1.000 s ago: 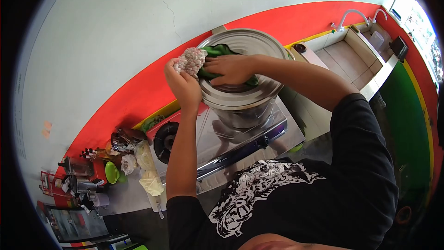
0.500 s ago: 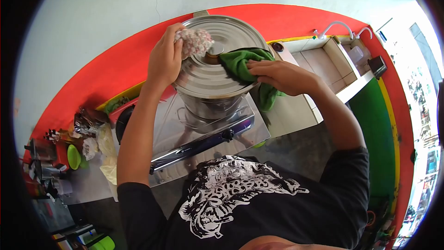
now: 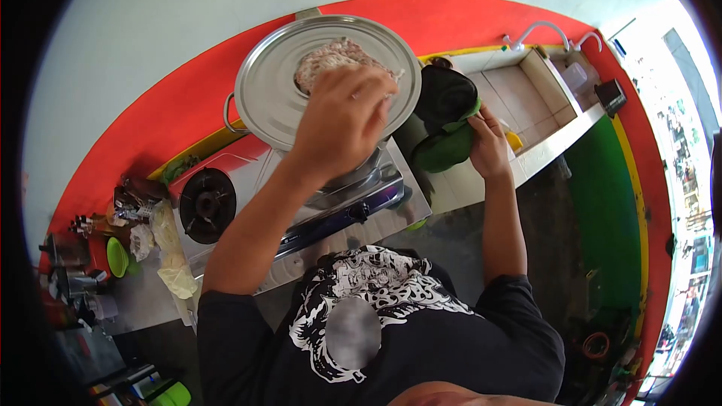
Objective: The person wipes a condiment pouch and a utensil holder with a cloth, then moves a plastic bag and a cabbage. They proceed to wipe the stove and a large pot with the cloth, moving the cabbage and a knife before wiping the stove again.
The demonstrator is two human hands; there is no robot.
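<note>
A large steel pot with a round ridged lid (image 3: 263, 75) stands on the stove (image 3: 308, 237). Over the middle of the lid, my left hand (image 3: 346, 116) is closed on a pale, knitted-looking cloth (image 3: 331, 56), which covers the lid's knob. To the right of the pot, my right hand (image 3: 490, 143) grips the edge of a green and black cloth item (image 3: 444, 146). That item hangs beside the lid, its dark side partly turned up.
A black burner (image 3: 207, 205) is at the stove's left. The tiled sink (image 3: 519, 94) with a white faucet (image 3: 543, 24) lies to the right. Green bowls (image 3: 116, 257) and plastic bags (image 3: 173, 256) sit at the far left. A red and white wall rises behind.
My right hand has drawn the green cloth off the lid to the right, and its dark side now shows. My left hand has moved right, across the lid, with the pale cloth.
</note>
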